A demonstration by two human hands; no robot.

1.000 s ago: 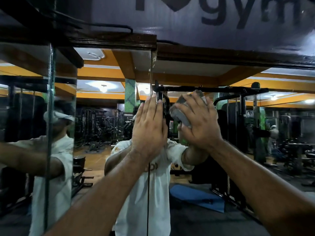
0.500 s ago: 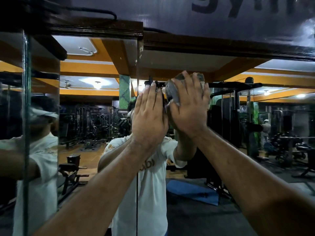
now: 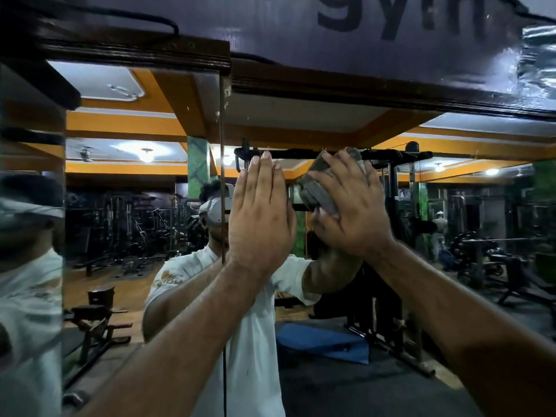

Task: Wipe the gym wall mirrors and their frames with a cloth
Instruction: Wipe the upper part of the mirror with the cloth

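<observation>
- Mirrors [image 3: 421,236] fill the wall ahead, several panes butted side by side, with one vertical seam running down just left of centre; they reflect a gym hall with orange ceiling beams, weight machines and a blue mat on the floor.
- Dark banner [image 3: 361,31] with large grey lettering spans the wall from 12 to 2 o'clock, above the glass.
- Dark wooden frame [image 3: 135,54] runs along the top edge of the panes from 10 to 2 o'clock, stepped at the seam, with a black cable [image 3: 144,19] lying on top of it at 11 o'clock.
- Reflection of the person in a white shirt [image 3: 249,341] stands at 6 o'clock, split by the seam.
- Left hand [image 3: 260,218], near the centre, is raised with its palm toward the glass, fingers straight, together and pointing to 12 o'clock, released and grasping nothing; whether the palm touches the pane cannot be told.
- Right hand [image 3: 352,206], just beside the left at 1 o'clock, has its fingers spread and curved over the cloth, pressing it to the pane.
- Grey cloth [image 3: 319,188] sits bunched under the right fingers, against the pane right of the seam, its edges showing at the fingertips and by the thumb.
</observation>
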